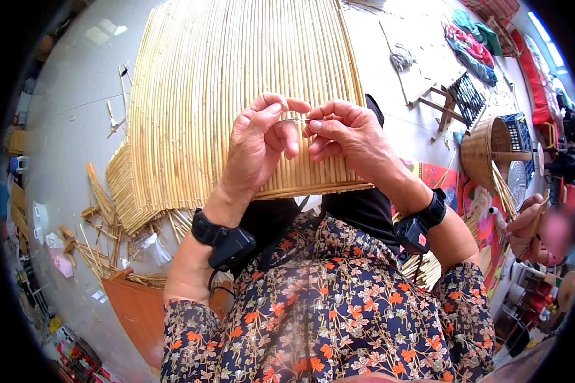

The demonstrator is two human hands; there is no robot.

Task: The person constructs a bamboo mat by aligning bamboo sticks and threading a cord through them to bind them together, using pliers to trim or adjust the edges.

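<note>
Floral sleeves of my blouse fill the lower frame, nearest the camera, with a black wrist device strapped on each forearm.

At far left, loose cane offcuts lie scattered on the pale floor, beside a stack of cut strips.

My left hand is raised over the woven cane panel, which rests across my lap and extends away from me. The left grip is closed: thumb and forefinger are pinched together on one end of a thin strand.

My right hand sits just beside the left, fingertips nearly touching it. The right grip is likewise closed, pinching the other end of the same strand. The strand spans the short gap between both hands, just above the panel's near half. Its material cannot be determined.

Further right, a small wooden stool and a round wicker basket stand on the floor. At the right edge, another person's hand holds some cane sticks.
</note>
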